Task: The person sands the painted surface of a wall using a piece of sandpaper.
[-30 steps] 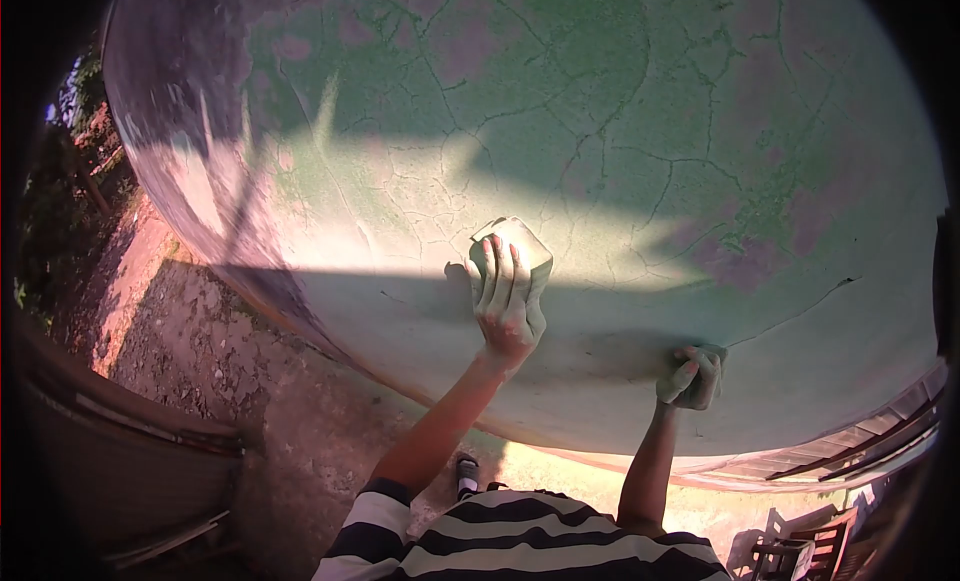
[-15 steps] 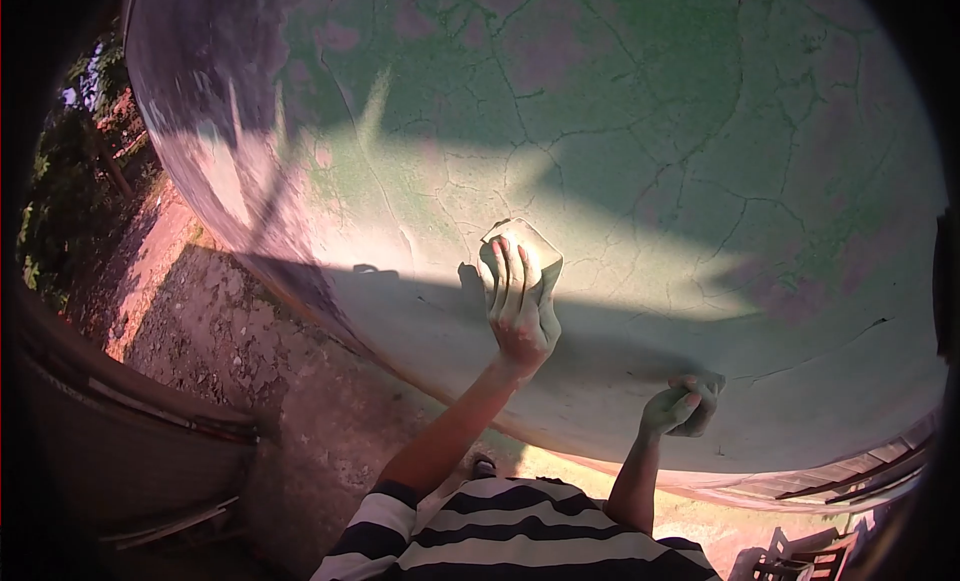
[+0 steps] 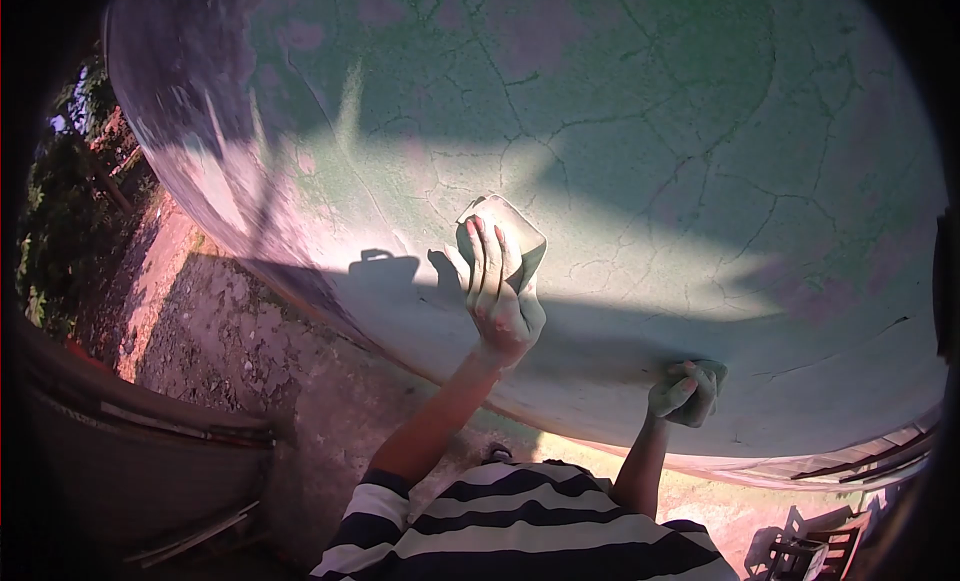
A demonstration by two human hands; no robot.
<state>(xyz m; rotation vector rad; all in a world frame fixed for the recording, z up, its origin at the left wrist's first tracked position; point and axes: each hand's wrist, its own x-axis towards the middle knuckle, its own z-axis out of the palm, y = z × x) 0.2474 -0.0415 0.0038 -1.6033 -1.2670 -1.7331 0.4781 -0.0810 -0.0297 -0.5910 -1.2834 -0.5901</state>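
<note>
In front of me rises a cracked green and pale wall [image 3: 640, 191]. My left hand [image 3: 503, 306] lies against it, fingers stretched upward over a pale, squarish flat pad [image 3: 523, 236]. The pad rests on the wall in a sunlit patch, its upper edges showing beyond the fingertips. Lower and to the right, my right hand [image 3: 682, 389] is closed around a grey-green block-like piece [image 3: 712, 376] close to the wall, in shade. Pale dust coats both hands. What exactly the two pieces are, I cannot make out.
Below the wall's curved-looking lower edge lies rough, sunlit and shaded ground [image 3: 350, 401]. Dark corrugated sheeting [image 3: 150, 461] stands at lower left. A wooden chair [image 3: 835, 553] is at lower right. Trees [image 3: 65, 201] grow at far left.
The view has shifted slightly. My left hand has slid a little up the wall with the pad. My right hand stays near the same spot, still gripping its piece. A head-like shadow on the wall has grown.
</note>
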